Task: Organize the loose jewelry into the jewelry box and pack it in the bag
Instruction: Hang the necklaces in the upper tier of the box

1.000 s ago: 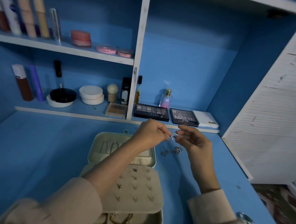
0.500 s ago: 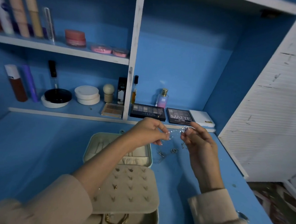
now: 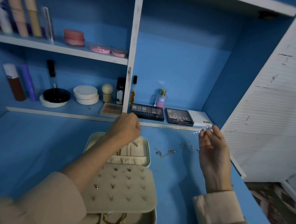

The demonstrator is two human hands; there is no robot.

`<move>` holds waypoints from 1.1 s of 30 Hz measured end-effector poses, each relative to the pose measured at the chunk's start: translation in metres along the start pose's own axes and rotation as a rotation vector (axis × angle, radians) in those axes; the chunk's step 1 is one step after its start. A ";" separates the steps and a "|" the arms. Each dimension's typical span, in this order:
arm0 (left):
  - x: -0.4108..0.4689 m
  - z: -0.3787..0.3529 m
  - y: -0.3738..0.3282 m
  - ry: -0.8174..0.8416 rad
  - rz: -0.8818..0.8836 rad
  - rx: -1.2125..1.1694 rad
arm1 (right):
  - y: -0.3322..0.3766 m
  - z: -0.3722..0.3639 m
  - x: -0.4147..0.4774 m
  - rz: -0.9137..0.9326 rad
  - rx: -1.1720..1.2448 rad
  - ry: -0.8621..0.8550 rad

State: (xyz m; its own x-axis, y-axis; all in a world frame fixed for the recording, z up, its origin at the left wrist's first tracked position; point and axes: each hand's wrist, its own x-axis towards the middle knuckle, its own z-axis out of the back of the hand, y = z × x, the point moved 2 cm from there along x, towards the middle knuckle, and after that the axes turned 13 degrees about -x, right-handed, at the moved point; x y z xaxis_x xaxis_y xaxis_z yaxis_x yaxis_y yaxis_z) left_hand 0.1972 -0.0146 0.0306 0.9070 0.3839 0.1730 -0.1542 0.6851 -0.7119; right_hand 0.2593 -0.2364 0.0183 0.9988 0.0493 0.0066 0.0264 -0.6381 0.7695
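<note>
- Your right hand [image 3: 212, 156] has its thumb and fingertips pinched on the sparkling end of a thin necklace [image 3: 207, 128]; your left hand [image 3: 125, 127] is curled into a loose fist, apparently nipping the other end, though the fingertips are turned away; the chain runs taut and nearly level between them, up off the tabletop [image 3: 36, 147]
- Nearest you, the jewelry box [image 3: 149, 154] lies open under your left forearm; a gold chain [image 3: 114, 220] sits in the front compartment; the earring panel [image 3: 125, 192] above it carries only a few studs
- Beyond the panel, the raised lid sits right under your left fist; that looks like the necklace's likely home
- Just right of the lid, loose pieces [image 3: 165, 152] wait on the blue surface; a second tangle lies near your right wrist
- Watch the tension; the chain looks very fine, and pulling the hands wider could snap it or slip it out of the left pinch
- Let one end drop and it may land on the loose pieces and knot with them
- Your left sleeve hangs over the earring panel; a careless sweep could knock studs out
- Farthest back, eyeshadow palettes [image 3: 147, 112] and a perfume bottle [image 3: 161, 99] line the shelf [image 3: 65, 112]; your right hand is close to that edge, so a swing could snag there
- No bag is in view; packing comes later
</note>
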 end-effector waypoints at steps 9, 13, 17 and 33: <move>-0.003 0.017 -0.005 0.106 0.426 -1.020 | -0.004 0.007 0.005 -0.004 -0.070 -0.072; -0.006 0.023 -0.013 0.217 0.532 -1.364 | -0.006 0.010 0.006 -0.024 -0.103 -0.113; -0.008 0.030 -0.018 0.230 0.531 -1.363 | -0.008 0.010 0.002 -0.013 -0.268 -0.150; -0.001 0.065 -0.052 0.051 0.083 -0.308 | -0.062 -0.043 -0.042 0.201 -0.980 0.430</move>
State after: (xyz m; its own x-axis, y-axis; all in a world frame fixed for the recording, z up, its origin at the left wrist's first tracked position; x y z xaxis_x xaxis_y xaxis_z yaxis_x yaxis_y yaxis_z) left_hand 0.1787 -0.0110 0.1116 0.9161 0.3936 0.0765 -0.1098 0.4298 -0.8962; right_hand 0.2137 -0.1655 -0.0024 0.8780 0.3987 0.2650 -0.3708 0.2163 0.9032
